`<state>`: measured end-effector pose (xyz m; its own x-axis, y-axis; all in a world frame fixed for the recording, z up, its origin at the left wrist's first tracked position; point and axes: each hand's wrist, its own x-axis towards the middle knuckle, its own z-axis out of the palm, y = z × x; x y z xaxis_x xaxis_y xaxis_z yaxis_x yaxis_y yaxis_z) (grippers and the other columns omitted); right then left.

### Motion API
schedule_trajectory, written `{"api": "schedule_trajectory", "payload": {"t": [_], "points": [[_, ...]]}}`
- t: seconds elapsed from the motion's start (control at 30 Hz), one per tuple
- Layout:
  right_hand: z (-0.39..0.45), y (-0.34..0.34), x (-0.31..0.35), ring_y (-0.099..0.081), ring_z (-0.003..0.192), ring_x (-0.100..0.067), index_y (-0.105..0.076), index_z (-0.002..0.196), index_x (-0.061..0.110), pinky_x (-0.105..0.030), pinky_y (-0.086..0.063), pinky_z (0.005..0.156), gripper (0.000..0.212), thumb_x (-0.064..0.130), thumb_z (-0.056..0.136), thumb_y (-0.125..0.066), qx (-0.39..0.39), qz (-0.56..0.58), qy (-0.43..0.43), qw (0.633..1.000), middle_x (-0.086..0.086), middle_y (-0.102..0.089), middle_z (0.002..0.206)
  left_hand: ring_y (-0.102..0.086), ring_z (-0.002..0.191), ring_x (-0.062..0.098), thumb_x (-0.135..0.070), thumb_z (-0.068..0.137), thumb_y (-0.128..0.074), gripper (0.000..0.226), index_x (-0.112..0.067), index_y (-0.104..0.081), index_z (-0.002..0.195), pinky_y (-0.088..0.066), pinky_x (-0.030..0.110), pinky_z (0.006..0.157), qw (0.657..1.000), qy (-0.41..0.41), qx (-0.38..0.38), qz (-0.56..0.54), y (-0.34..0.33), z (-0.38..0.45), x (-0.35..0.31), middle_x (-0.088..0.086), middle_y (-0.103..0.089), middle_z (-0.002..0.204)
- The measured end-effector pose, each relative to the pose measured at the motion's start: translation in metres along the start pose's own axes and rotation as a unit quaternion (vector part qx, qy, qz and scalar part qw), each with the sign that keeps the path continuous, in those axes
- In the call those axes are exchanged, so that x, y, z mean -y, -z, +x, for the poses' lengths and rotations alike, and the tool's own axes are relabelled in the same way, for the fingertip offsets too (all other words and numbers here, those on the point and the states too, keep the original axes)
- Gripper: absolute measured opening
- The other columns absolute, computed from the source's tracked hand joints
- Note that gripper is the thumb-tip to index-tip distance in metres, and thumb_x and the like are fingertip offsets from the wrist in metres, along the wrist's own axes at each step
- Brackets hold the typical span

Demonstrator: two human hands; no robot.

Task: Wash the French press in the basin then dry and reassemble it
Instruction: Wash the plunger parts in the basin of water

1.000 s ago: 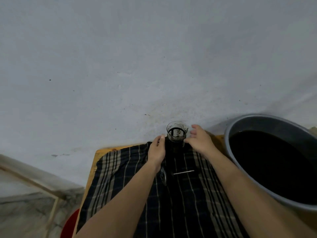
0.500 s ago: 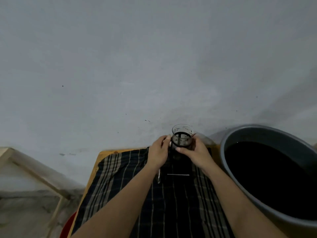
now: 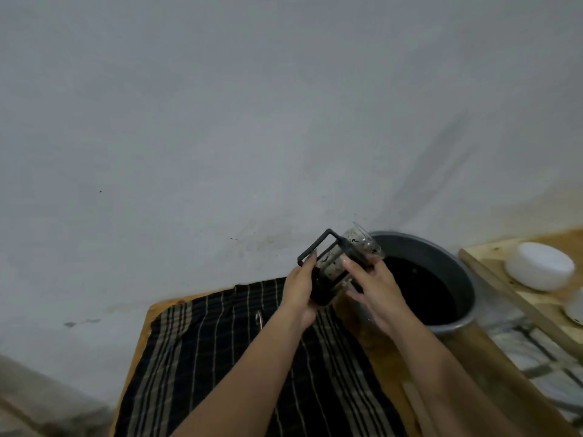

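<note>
The lower body of the tilted glass French press in its black frame (image 3: 339, 263) is covered by the left hand (image 3: 299, 294) and right hand (image 3: 377, 288). A thin metal piece, perhaps the plunger rod (image 3: 258, 319), beside the left wrist is too small to identify. White round containers (image 3: 539, 265) far right of the right hand are blurred, one cropped by the edge.

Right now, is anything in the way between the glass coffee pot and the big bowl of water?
Nothing visible is. Both hands, left hand and right hand, hold the French press tilted, its open mouth already over the near rim of the basin. Only air lies between them.
</note>
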<state>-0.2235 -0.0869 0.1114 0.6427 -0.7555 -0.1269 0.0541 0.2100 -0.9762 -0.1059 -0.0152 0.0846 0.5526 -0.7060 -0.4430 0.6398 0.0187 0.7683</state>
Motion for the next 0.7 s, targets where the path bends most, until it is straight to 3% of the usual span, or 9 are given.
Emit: {"api": "schedule_trajectory", "payload": {"t": [0.07,0.17,0.23,0.33,0.4,0.53,0.7], "points": [[-0.014,0.023,0.011,-0.060,0.112,-0.013,-0.061,0.109,0.028,-0.034,-0.050,0.095,0.021,0.033,0.089,-0.066,0.011,-0.050,-0.011,0.999,0.004,-0.067,0.115,-0.068,0.100,0.034,-0.046,0.090,-0.060,0.045,-0.011,-0.063,0.119,-0.058,0.039,0.067,1.000,0.012,-0.014,-0.010,-0.015,-0.004,0.007,0.016,-0.071,0.112],[-0.015,0.064,0.023,-0.052,0.124,-0.021,-0.045,0.138,0.015,-0.039,-0.042,0.105,0.064,0.045,0.086,-0.066,-0.067,-0.132,0.007,0.989,-0.002,-0.057,0.128,-0.069,0.096,0.033,-0.043,0.088,-0.065,0.043,-0.009,-0.065,0.114,-0.057,0.038,0.065,0.999,0.026,-0.010,0.026,-0.029,-0.008,0.011,0.015,-0.072,0.107],[-0.013,0.081,0.028,-0.052,0.120,-0.017,-0.042,0.141,0.015,-0.031,-0.042,0.098,0.067,0.042,0.086,-0.068,-0.111,-0.191,0.059,0.973,0.001,-0.054,0.128,-0.068,0.095,0.032,-0.040,0.087,-0.067,0.039,-0.009,-0.066,0.111,-0.059,0.042,0.073,0.997,0.053,-0.003,0.055,-0.036,-0.006,0.012,0.016,-0.071,0.107],[-0.003,0.105,0.030,-0.062,0.100,-0.017,-0.066,0.104,0.015,-0.024,-0.045,0.078,0.023,0.034,0.094,-0.059,-0.111,-0.292,0.107,0.944,0.003,-0.068,0.100,-0.067,0.102,0.033,-0.043,0.083,-0.072,0.047,-0.010,-0.066,0.115,-0.055,0.049,0.090,0.993,0.087,0.019,0.076,-0.059,0.005,0.018,0.016,-0.071,0.111],[0.010,0.118,0.025,-0.064,0.087,-0.017,-0.069,0.084,0.017,-0.029,-0.044,0.072,0.026,0.034,0.097,-0.053,-0.121,-0.317,0.108,0.935,0.002,-0.070,0.085,-0.067,0.101,0.032,-0.042,0.078,-0.077,0.054,-0.009,-0.062,0.118,-0.056,0.047,0.088,0.993,0.078,0.025,0.091,-0.074,0.014,0.021,0.015,-0.070,0.113],[0.048,0.151,0.004,-0.064,0.084,-0.018,-0.071,0.079,0.020,-0.038,-0.049,0.080,0.029,0.034,0.097,-0.052,-0.163,-0.290,0.037,0.942,0.000,-0.072,0.083,-0.060,0.105,0.025,-0.043,0.075,-0.080,0.073,-0.016,-0.043,0.131,-0.055,0.041,0.082,0.979,0.036,0.014,0.198,-0.105,0.042,0.037,0.010,-0.058,0.126],[0.092,0.180,-0.017,-0.067,0.083,-0.027,-0.071,0.072,0.011,-0.040,-0.050,0.082,0.035,0.030,0.096,-0.056,-0.149,-0.278,-0.049,0.948,-0.012,-0.073,0.082,-0.043,0.132,0.031,-0.046,0.090,-0.061,0.078,-0.021,-0.020,0.152,-0.040,0.047,0.108,0.962,0.042,-0.025,0.267,-0.124,0.086,0.059,0.008,-0.037,0.151]]}}
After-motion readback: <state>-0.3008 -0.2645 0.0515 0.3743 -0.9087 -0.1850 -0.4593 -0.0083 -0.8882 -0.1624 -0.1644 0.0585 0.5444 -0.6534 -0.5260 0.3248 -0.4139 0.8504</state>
